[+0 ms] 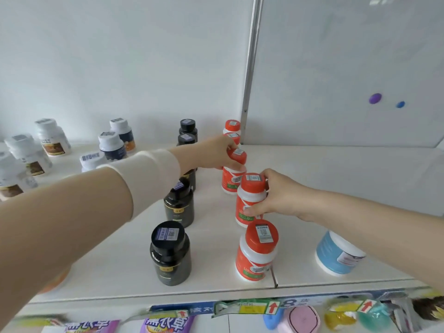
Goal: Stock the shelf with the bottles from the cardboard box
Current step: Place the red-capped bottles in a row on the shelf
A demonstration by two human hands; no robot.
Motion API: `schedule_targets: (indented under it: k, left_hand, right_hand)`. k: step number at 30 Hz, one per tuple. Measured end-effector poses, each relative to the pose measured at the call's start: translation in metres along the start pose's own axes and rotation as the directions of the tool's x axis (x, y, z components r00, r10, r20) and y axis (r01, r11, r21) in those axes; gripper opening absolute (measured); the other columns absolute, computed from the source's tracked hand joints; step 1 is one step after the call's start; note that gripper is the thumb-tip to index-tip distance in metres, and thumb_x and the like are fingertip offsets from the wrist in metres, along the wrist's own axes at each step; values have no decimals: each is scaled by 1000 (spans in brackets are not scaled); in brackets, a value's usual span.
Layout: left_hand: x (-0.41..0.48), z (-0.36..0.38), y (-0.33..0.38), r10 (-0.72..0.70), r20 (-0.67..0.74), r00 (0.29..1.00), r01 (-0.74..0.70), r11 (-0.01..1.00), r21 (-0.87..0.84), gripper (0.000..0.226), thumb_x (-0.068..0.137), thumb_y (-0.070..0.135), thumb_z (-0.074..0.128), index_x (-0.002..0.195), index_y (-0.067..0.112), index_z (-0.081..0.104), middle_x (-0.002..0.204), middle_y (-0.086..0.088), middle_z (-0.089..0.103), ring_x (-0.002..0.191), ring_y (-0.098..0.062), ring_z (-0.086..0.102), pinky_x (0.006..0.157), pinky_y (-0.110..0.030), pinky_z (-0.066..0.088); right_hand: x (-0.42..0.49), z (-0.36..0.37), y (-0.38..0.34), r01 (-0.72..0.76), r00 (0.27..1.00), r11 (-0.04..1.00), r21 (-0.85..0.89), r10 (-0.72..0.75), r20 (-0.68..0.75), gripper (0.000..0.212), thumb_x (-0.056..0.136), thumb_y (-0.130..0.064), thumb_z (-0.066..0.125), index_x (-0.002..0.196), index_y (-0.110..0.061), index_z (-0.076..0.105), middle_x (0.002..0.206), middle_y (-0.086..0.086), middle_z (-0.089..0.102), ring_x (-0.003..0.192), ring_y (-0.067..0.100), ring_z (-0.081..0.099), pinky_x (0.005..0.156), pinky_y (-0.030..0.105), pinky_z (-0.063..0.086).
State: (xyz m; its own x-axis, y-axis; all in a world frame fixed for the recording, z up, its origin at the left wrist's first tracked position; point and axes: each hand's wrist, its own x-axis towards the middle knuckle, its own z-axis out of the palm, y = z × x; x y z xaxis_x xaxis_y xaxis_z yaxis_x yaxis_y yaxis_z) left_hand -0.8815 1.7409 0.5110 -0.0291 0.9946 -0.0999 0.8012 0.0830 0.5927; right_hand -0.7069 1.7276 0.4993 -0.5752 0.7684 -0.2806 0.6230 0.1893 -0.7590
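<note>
A row of orange-capped bottles runs front to back on the white shelf (336, 179). My left hand (213, 152) grips the cap of one orange bottle (231, 179) in the middle of the row. Just in front of it, my right hand (276, 195) is closed around another orange bottle (249, 200), thumb on its label and fingers at its cap. A third orange bottle (257, 253) stands free at the front, and two more (232, 128) stand at the back. No cardboard box is in view.
A row of black bottles (171, 253) runs parallel on the left. White-capped bottles (51, 137) stand further left. A pale blue tub (336, 254) sits under my right forearm. A metal post (251, 68) rises behind the orange row. Price tags hang along the shelf's front edge.
</note>
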Motion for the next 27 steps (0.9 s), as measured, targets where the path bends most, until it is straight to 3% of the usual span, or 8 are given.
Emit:
schedule_targets:
  k: [5,10,14,16,19,21,24,27]
  left_hand:
    - [6,1,1,2,28,1000,-2,1000,-17,50,82,27,71,126,11,52,121,-5,60,97,-17,60,81,-23,53]
    - [9,2,0,-3,36,999,4,1000,-12,54,82,27,70,128,12,48,125,-5,57,100,-18,58,81,-23,52]
    - [9,4,0,-2,31,1000,2,1000,23,52,84,29,68,128,14,47,127,-3,56,99,-15,55,79,-22,47]
    - [8,5,1,2,30,1000,-4,997,71,54,85,32,66,131,16,44,129,-3,54,100,-15,53,84,-25,44]
    - [1,1,4,-19,60,998,11,991,130,64,85,36,65,138,17,36,137,-4,49,112,-19,52,98,-31,43]
    - [-12,-9,9,-35,80,996,19,980,197,68,85,36,66,141,16,34,140,-4,48,122,-22,50,105,-35,40]
    - [-42,-29,24,-30,43,999,15,948,319,61,87,35,63,139,15,39,139,-3,48,125,-22,47,105,-33,36]
    - [-76,-42,38,-9,-80,997,46,877,478,56,87,37,62,136,18,41,136,-2,50,121,-22,49,98,-33,38]
  right_hand:
    - [6,-2,0,12,1000,995,-98,-10,23,64,69,-9,80,120,-17,41,100,-9,51,96,11,51,80,23,43]
    - [7,1,2,35,999,986,-162,-33,15,72,68,-12,81,125,-17,39,107,-7,51,98,11,49,83,24,42]
    - [8,3,3,39,999,982,-185,-40,-2,74,68,-15,82,127,-16,38,126,-1,54,101,12,50,85,24,42]
    - [7,4,2,31,999,979,-203,-32,1,76,68,-16,81,130,-17,36,128,0,53,106,15,51,84,24,41]
    - [5,2,-4,-15,999,990,-138,19,33,77,71,-16,79,132,-18,33,109,-7,53,101,13,49,80,23,44]
    - [-3,-6,-9,-55,997,997,-55,58,57,79,73,-18,78,136,-20,30,106,-7,51,105,16,49,86,30,48]
    - [-22,-24,-18,-61,997,998,-21,62,50,82,77,-27,74,143,-19,26,120,-1,52,119,19,48,103,40,42]
    - [-48,-34,-30,-37,999,996,-76,34,-36,80,80,-36,70,144,-17,28,143,6,42,129,20,43,107,39,39]
